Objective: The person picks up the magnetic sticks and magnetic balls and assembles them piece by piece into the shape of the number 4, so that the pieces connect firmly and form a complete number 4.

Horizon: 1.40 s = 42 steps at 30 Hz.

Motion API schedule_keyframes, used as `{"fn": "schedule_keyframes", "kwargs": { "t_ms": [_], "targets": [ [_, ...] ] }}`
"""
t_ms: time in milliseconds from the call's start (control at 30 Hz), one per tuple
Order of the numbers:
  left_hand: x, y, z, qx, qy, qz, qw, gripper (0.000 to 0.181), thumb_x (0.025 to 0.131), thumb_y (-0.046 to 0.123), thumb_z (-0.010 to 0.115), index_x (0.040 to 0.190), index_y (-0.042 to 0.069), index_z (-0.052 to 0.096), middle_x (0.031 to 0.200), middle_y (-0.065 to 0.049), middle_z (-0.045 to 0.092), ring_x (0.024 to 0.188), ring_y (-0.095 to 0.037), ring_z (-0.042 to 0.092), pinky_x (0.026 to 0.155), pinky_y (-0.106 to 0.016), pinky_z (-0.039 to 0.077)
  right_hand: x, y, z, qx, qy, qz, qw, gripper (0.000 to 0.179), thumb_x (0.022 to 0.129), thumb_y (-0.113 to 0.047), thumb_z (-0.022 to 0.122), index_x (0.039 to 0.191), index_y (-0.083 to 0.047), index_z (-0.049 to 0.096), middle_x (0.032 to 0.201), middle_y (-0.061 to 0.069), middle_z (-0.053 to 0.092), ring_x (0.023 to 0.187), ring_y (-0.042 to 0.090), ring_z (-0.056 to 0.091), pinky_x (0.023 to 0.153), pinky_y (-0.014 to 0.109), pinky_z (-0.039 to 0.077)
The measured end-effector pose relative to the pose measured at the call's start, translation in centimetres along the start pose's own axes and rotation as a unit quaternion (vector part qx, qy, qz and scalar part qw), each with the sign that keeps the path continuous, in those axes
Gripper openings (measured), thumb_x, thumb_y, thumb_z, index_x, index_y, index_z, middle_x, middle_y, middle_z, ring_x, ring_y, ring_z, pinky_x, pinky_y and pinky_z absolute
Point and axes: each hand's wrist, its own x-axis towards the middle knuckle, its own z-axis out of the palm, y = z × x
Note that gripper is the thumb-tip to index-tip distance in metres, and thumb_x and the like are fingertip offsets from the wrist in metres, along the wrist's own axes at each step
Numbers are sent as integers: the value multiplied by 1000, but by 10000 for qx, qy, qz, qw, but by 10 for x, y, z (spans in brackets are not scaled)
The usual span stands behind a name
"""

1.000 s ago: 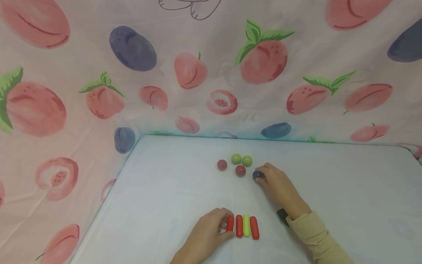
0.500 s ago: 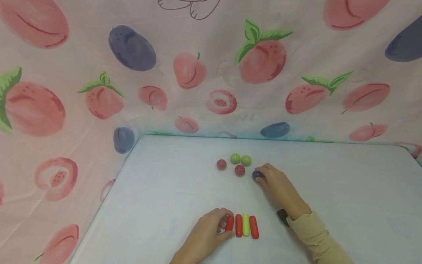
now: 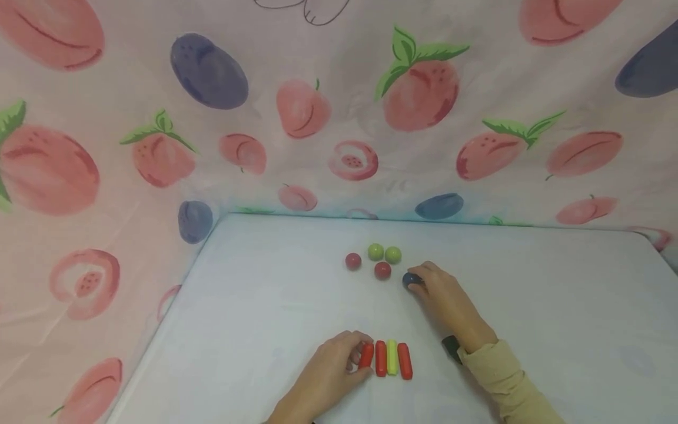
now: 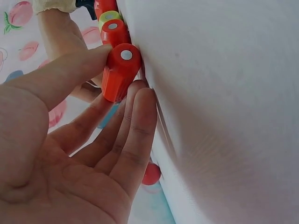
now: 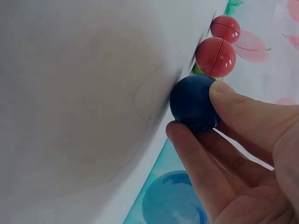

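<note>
My left hand [image 3: 331, 368] pinches a red stick [image 4: 122, 70] between thumb and fingers, at the left end of a short row. Beside that stick lie another red stick [image 3: 381, 358], a yellow stick [image 3: 392, 357] and a red stick [image 3: 405, 361]. Pale round spots show on the stick ends in the left wrist view. Farther back on the right, my right hand [image 3: 447, 300] pinches a dark blue ball [image 5: 194, 102] between thumb and fingertips, right at the white surface. Just left of it are a red ball [image 3: 382, 271], another red ball [image 3: 353, 261] and two green balls [image 3: 384, 253].
A white-covered table [image 3: 254, 294] spreads under everything. Fruit-printed cloth [image 3: 339, 106] rises along its back and left edges. A dark band [image 3: 452, 348] sits at the right wrist, by the beige sleeve [image 3: 503, 377].
The head view has shifted slightly, so everything sits a little higher and farther left in it. Both hands keep their holds on the red stick and the blue ball.
</note>
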Motion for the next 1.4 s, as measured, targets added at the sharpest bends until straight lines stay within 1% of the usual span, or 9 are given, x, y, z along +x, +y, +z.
{"fn": "schedule_keyframes", "kwargs": {
  "t_ms": [133, 300, 433, 567, 833, 1067, 1267, 1400],
  "targets": [
    [-1, 0, -2, 54, -16, 14, 10000, 39, 82, 18, 82, 117, 17, 66, 84, 13, 57, 71, -2, 51, 65, -16, 49, -1, 0, 1, 39, 52, -45, 10000, 31, 90, -7, 72, 119, 4, 65, 106, 15, 66, 102, 31, 67, 91, 47, 54],
    [0, 1, -4, 88, -48, 12, 9999, 38, 82, 17, 81, 118, 17, 67, 84, 13, 57, 72, -2, 51, 65, -17, 49, -1, 1, 2, 38, 16, -17, 10000, 32, 90, -7, 71, 119, 4, 65, 106, 15, 66, 102, 31, 67, 91, 47, 54],
    [2, 0, -5, 221, -10, 101, 9997, 38, 82, 16, 81, 117, 17, 67, 83, 13, 57, 73, -2, 51, 65, -17, 48, -2, 1, 2, 21, 9, 8, 10000, 32, 90, -7, 71, 119, 5, 65, 106, 16, 66, 102, 32, 66, 92, 48, 54],
    [5, -1, -6, 319, -17, 104, 9994, 39, 82, 18, 81, 117, 18, 66, 85, 13, 59, 74, -2, 52, 66, -18, 48, -3, 0, 2, -6, -8, 50, 10000, 32, 91, -7, 71, 119, 5, 64, 107, 17, 66, 104, 33, 66, 92, 48, 53],
    [10, -5, -11, 527, 173, 73, 9984, 40, 84, 20, 80, 120, 19, 65, 94, 10, 65, 79, -3, 55, 71, -20, 51, -3, 0, 1, 51, -24, 52, 10000, 32, 91, -7, 70, 120, 5, 64, 108, 17, 66, 104, 33, 66, 92, 49, 53],
    [14, -7, -15, 552, 229, -38, 9982, 40, 84, 20, 80, 121, 18, 64, 95, 8, 65, 80, -6, 56, 72, -20, 52, -3, 0, 1, 138, -63, 57, 9999, 32, 92, -7, 70, 121, 4, 63, 108, 16, 66, 105, 32, 66, 93, 49, 53],
    [17, -8, -18, 615, 340, 9, 9975, 40, 85, 20, 79, 121, 18, 63, 95, 7, 65, 80, -6, 56, 72, -20, 52, -3, -1, -1, 108, -74, 119, 9998, 34, 92, -7, 70, 122, 4, 63, 110, 16, 66, 106, 33, 65, 94, 49, 52],
    [19, -8, -20, 630, 359, 14, 9974, 41, 85, 19, 79, 122, 17, 63, 96, 6, 66, 81, -7, 57, 73, -21, 52, -3, -2, -1, 108, -94, 129, 9998, 34, 92, -7, 70, 122, 4, 63, 110, 17, 65, 107, 33, 65, 94, 49, 52]
  ]
}}
